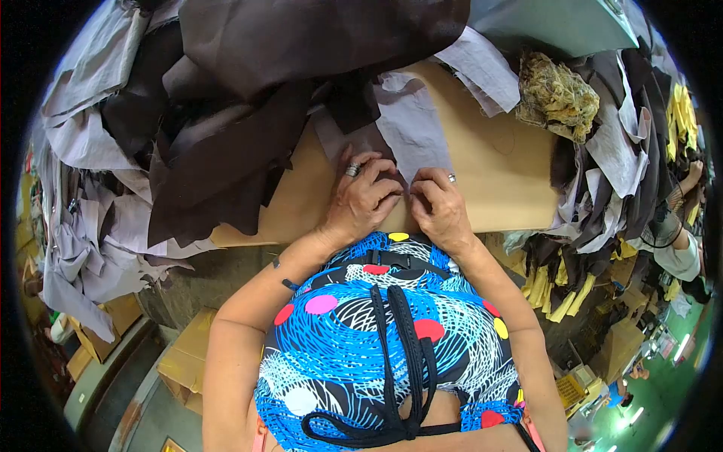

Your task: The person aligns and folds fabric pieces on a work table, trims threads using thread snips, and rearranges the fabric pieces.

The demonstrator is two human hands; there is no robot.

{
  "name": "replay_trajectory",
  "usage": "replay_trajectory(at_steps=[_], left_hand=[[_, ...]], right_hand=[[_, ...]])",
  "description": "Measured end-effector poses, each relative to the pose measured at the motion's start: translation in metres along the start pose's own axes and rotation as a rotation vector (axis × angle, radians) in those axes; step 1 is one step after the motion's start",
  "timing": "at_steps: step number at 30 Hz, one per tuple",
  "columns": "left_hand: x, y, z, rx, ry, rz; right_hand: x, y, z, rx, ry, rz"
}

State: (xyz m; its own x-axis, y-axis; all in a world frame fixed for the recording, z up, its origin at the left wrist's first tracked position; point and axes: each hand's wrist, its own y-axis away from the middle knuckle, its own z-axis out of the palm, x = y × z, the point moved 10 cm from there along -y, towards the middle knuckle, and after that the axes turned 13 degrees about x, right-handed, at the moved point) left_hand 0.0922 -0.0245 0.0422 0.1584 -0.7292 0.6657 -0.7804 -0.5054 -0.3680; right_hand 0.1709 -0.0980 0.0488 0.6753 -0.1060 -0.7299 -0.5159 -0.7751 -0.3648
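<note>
Just ahead of the left hand (363, 194) and right hand (443, 205), pale cloth (414, 124) lies on the desk (501, 184). It looks light and limp, probably best held by its near edge. I see both hands close together, wrists low, fingers curled, pinching that edge.

The table (503, 181) is plain tan. On it, the cloth (416, 124) is pale lilac-grey, the fabric (226, 173) dark brown. At its far right corner a bundle (557, 98) is mottled yellow-brown. By its near edge, the shirt (331, 339) is scribbled in blue, black and white, with red, pink and yellow dots (429, 330); the cords (405, 331) are black.
</note>
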Motion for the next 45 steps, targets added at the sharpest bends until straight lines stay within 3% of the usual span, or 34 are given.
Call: replay_trajectory(at_steps=[17,32,38,45], left_hand=[[0.011,-0.008,0.001,0.072,-0.041,0.028],[0.0,-0.006,0.004,0.068,0.101,-0.096],[0.0,-0.004,0.007,0.045,0.065,-0.099],[0.001,-0.006,0.005,0.07,0.035,-0.115]], right_hand=[[0.007,-0.004,-0.002,0.004,-0.055,0.077],[0.004,-0.005,0.001,0.027,-0.007,0.071],[0.014,-0.005,0.0,0.047,-0.036,0.233],[0.011,-0.005,-0.004,0.076,-0.043,0.169]])
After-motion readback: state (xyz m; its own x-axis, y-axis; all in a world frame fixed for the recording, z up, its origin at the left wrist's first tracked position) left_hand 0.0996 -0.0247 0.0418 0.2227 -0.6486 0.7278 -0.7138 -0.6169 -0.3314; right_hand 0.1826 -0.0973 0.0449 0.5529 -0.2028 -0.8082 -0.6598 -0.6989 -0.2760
